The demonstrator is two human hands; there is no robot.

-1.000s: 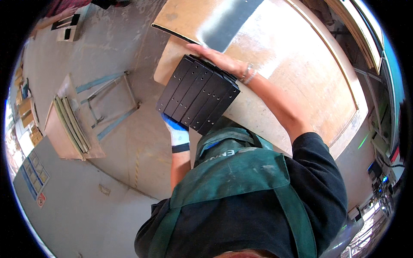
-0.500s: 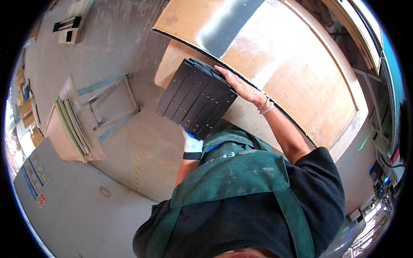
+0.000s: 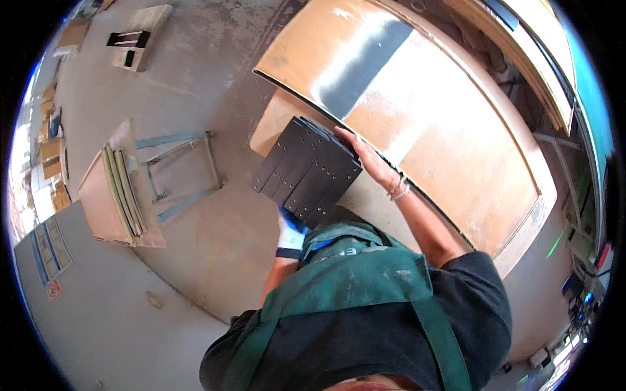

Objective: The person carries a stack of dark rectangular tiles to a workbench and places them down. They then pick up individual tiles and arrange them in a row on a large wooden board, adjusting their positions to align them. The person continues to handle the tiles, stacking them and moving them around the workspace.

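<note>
A stack of flat black panels [image 3: 306, 171] with small drilled holes is held in front of my body, tilted, beside the edge of a wooden workbench. My left hand [image 3: 291, 231], in a white and blue glove with a dark cuff, holds the stack from below at its near end; its fingertips are hidden under the panels. Bare and with bracelets at the wrist, my right hand [image 3: 370, 159] lies flat along the right side of the stack, fingers stretched out.
The wooden workbench [image 3: 450, 124], with a black sprayed band, fills the upper right. A lower board [image 3: 277, 120] juts out beneath it. On the left a blue-legged stand [image 3: 176, 140] adjoins leaning boards [image 3: 104, 202]. A small block with black pieces [image 3: 147, 36] lies farther off.
The view has shifted, so the bench and stand appear lower and farther right. The panels in the stack look more evenly lined up. Both hands stay on the stack.
</note>
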